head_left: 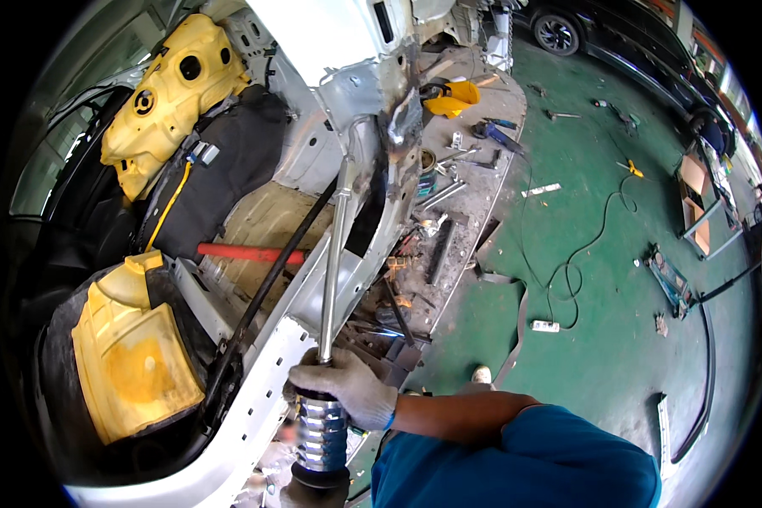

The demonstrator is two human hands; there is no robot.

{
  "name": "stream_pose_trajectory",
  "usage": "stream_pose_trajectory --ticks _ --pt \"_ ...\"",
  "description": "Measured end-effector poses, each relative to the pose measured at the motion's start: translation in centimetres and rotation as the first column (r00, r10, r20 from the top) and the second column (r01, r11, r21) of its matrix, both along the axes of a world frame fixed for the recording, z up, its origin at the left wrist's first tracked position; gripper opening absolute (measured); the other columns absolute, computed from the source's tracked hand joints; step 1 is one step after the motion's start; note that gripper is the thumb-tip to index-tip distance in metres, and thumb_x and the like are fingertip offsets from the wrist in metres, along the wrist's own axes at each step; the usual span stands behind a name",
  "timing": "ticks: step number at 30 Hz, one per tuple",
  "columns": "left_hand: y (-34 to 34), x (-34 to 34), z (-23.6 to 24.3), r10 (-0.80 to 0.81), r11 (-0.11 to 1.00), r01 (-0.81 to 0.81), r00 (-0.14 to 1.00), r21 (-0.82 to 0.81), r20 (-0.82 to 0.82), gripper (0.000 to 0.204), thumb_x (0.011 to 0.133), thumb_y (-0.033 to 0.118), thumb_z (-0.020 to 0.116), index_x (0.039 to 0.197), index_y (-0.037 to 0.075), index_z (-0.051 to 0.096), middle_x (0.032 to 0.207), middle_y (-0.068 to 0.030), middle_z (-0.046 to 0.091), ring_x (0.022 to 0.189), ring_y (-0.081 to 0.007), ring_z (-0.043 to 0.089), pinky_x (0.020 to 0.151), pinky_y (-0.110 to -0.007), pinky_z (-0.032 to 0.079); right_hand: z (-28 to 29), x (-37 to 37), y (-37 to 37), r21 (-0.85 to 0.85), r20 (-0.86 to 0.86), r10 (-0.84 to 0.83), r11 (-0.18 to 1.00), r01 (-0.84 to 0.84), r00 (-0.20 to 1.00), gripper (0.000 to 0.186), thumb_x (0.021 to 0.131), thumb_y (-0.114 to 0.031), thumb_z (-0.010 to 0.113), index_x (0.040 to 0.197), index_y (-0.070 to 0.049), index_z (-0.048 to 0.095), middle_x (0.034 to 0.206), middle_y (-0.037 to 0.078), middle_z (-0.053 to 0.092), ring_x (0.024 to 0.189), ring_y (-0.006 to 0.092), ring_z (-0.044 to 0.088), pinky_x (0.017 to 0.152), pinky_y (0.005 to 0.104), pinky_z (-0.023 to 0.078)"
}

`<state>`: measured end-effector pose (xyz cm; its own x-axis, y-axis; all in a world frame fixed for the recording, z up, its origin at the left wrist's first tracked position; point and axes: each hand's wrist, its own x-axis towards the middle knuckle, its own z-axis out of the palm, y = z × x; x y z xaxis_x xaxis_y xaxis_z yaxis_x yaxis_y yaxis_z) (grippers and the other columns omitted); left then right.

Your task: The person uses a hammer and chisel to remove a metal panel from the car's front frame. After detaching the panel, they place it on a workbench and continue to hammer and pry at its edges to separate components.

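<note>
A slide hammer (323,436) with a long silver rod and a ribbed metal body stands across the car's bare sill. Its rod (334,262) runs up to the scorched metal of the door pillar (402,118), where a bent hook-like end seems to meet the panel. My right hand (351,385), in a grey glove, is closed round the rod just above the ribbed body. Below the black flange, at the picture's lower edge, my gloved left hand (315,493) is wrapped round the tool's lower end, partly cut off from view.
Inside the stripped car body lie yellow foam pieces (140,364), a red bar (250,252) and a black hose. Tools, an angle grinder (495,135) and a yellow helmet-like shell (452,99) litter the grey strip alongside. Cables and a power strip (545,326) lie on the green floor.
</note>
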<state>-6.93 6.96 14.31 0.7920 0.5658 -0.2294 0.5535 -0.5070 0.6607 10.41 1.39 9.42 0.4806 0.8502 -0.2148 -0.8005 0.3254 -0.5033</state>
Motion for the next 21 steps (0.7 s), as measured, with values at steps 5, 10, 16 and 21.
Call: stream_pose_trajectory --ticks 5,10,16,21 --pt "-0.8 -3.3 -0.7 0.052 0.999 -0.052 0.998 0.004 0.023 0.041 0.085 0.033 0.080 0.106 -0.001 0.071 0.082 -0.0194 0.074 0.075 -0.0282 0.075 0.067 -0.041 0.057 -0.2 0.5 -0.3 -0.046 -0.023 -0.039 0.998 0.038 0.999 0.029 0.092 -0.025 0.076 0.101 0.000 0.065 0.082 0.008 0.070 0.070 0.0171 0.068 0.063 0.0333 0.057" --pt "-0.7 -2.7 -1.7 -0.011 1.000 0.009 0.996 0.022 0.089 0.041 0.085 0.034 0.080 0.103 0.000 0.070 0.081 -0.0201 0.074 0.077 -0.0313 0.076 0.067 -0.042 0.057 -1.2 1.3 -0.5 -0.091 -0.003 -0.065 0.994 0.065 0.998 0.029 0.091 -0.025 0.076 0.100 0.000 0.065 0.085 0.011 0.071 0.071 0.0198 0.071 0.063 0.0344 0.058" --pt "-1.0 -2.6 -1.6 -0.017 0.998 0.012 0.997 0.056 0.079 0.039 0.084 0.035 0.081 0.100 0.001 0.070 0.082 -0.0198 0.074 0.080 -0.0325 0.076 0.069 -0.042 0.058 -1.8 1.0 -0.8 -0.060 0.004 -0.077 0.995 0.077 0.997 0.031 0.091 -0.026 0.076 0.101 0.000 0.064 0.085 0.013 0.071 0.070 0.0198 0.070 0.063 0.0350 0.058" --pt "-1.0 -2.7 -1.4 -0.017 0.992 0.011 0.999 0.126 0.045 0.037 0.084 0.035 0.081 0.101 0.004 0.070 0.080 -0.0159 0.074 0.076 -0.0302 0.076 0.068 -0.041 0.057 -2.0 0.9 -0.5 -0.036 -0.016 -0.077 0.996 0.076 0.997 0.030 0.091 -0.026 0.076 0.101 -0.001 0.064 0.084 0.011 0.071 0.069 0.0191 0.070 0.062 0.0344 0.058"
